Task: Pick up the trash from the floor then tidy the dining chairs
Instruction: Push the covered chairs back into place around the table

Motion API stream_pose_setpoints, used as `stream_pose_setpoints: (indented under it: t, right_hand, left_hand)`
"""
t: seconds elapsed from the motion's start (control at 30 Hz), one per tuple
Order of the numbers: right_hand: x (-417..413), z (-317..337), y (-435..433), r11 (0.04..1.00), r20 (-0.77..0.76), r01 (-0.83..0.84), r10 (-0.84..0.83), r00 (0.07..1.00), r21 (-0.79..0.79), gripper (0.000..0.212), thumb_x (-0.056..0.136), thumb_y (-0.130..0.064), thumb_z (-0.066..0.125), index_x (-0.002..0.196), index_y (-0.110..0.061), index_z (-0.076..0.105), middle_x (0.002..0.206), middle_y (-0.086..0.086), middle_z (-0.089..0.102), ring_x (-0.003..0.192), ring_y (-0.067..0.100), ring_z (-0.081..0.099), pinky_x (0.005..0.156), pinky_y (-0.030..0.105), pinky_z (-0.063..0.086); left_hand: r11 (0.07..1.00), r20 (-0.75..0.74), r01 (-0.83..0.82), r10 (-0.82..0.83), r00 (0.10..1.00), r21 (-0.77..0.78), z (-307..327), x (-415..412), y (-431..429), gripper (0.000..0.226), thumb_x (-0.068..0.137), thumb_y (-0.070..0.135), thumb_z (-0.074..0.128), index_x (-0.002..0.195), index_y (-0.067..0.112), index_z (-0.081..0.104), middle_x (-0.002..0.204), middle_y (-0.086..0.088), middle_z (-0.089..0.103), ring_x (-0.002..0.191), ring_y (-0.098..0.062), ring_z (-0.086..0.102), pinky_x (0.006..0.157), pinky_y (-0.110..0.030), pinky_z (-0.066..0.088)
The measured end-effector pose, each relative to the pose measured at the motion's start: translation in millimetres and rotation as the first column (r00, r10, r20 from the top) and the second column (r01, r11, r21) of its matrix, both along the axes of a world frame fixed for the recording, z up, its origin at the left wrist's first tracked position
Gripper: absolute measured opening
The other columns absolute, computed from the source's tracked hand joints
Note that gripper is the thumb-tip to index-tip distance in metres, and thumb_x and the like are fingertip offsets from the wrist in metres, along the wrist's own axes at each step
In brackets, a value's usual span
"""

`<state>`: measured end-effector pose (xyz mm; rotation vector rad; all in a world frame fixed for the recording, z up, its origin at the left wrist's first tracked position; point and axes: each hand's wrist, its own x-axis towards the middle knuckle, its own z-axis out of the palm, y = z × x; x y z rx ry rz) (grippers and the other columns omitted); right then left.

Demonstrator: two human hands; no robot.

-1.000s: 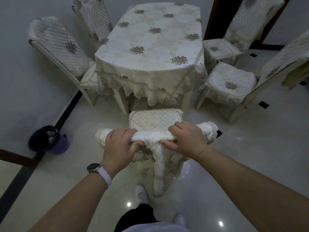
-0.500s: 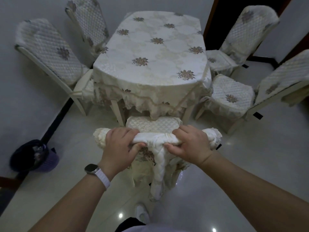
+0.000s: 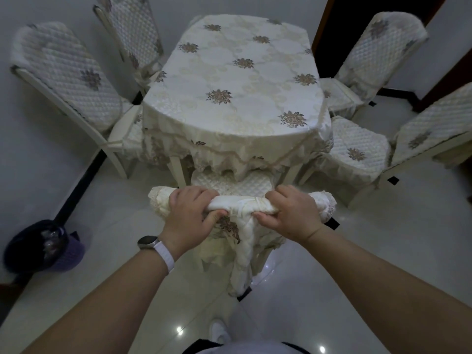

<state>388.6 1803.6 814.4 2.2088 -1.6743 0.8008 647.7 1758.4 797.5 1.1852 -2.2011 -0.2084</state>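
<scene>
The bin [image 3: 43, 247], purple with a dark liner, stands on the floor [image 3: 357, 251] at lower left, beside a black floor stripe. Its contents are too blurred to identify. The left front chair [image 3: 66, 80] and the left rear chair [image 3: 130, 34], both quilted, stand at the table's left side. The table [image 3: 237, 80] occupies the centre, covered by a cream floral cloth that hangs over its edge.

The near chair [image 3: 241, 203] stands at the table's near end. The front of its seat [image 3: 231, 183] lies beneath the hanging cloth edge. The left hand [image 3: 190, 215], with a watch [image 3: 150, 242] on the wrist, grips the chair's padded top rail left of centre, fingers curled over the top and thumb underneath. The right hand [image 3: 293, 214] grips the same rail right of centre in the same manner.

The right front chair [image 3: 357, 146] stands angled, its seat just beside the table corner. The right rear chair [image 3: 378, 52] stands farther back, near a dark doorway.
</scene>
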Motion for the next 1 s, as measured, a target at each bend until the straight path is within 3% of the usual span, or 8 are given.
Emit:
stream_pose_setpoints:
  t: [0.23, 0.5, 0.67, 0.87, 1.0]
  right_hand:
    - [-3, 0, -29, 0.999, 0.014, 0.026, -0.026, 1.000, 0.048, 0.054, 0.080, -0.066, 0.052, 0.071, -0.014, 0.062, 0.067, 0.000, 0.052, 0.060, 0.021, 0.049, 0.051, 0.023, 0.027]
    - [-10, -21, -69, 0.999, 0.053, 0.015, -0.017, 0.998, 0.034, 0.058, 0.083, -0.068, 0.051, 0.072, -0.013, 0.064, 0.067, 0.001, 0.054, 0.060, 0.021, 0.049, 0.053, 0.024, 0.030]
    - [-12, -26, -109, 1.000, 0.047, 0.030, -0.030, 0.998, 0.000, 0.056, 0.082, -0.069, 0.053, 0.072, -0.015, 0.064, 0.067, 0.000, 0.054, 0.059, 0.020, 0.049, 0.051, 0.025, 0.031]
    - [-15, -26, -155, 0.999, 0.061, 0.037, -0.037, 0.997, -0.009, 0.061, 0.086, -0.073, 0.047, 0.075, -0.016, 0.065, 0.070, -0.001, 0.057, 0.061, 0.020, 0.050, 0.050, 0.028, 0.037]
    - [-14, -30, -171, 0.999, 0.060, 0.033, -0.036, 0.998, 0.043, 0.064, 0.086, -0.075, 0.043, 0.078, -0.016, 0.066, 0.077, -0.001, 0.062, 0.065, 0.021, 0.052, 0.052, 0.033, 0.043]
  left_hand:
    - [0.995, 0.020, 0.038, -0.040, 0.999, 0.090, 1, -3, -37, 0.069, 0.089, 0.077, 0.030, 0.109, 0.022, 0.067, 0.102, 0.002, 0.063, 0.099, -0.022, 0.052, 0.091, -0.030, 0.021]
    - [0.993, 0.016, 0.059, -0.061, 0.998, 0.103, -14, -10, -79, 0.063, 0.092, 0.070, 0.035, 0.111, 0.019, 0.067, 0.102, 0.001, 0.063, 0.099, -0.019, 0.049, 0.097, -0.049, 0.036]
    - [0.988, 0.060, 0.038, -0.048, 0.997, 0.152, -11, -11, -120, 0.066, 0.092, 0.073, 0.030, 0.112, 0.021, 0.065, 0.105, 0.002, 0.062, 0.102, -0.019, 0.050, 0.100, -0.059, 0.037]
    - [0.992, 0.093, 0.037, -0.049, 0.994, 0.123, -3, -13, -169, 0.051, 0.091, 0.061, 0.045, 0.111, 0.019, 0.065, 0.107, 0.001, 0.064, 0.103, -0.019, 0.052, 0.099, -0.058, 0.039]
    - [0.989, 0.112, 0.051, -0.068, 0.991, 0.142, -8, -11, -187, 0.056, 0.090, 0.066, 0.042, 0.112, 0.020, 0.065, 0.108, 0.001, 0.063, 0.104, -0.019, 0.052, 0.100, -0.052, 0.037]
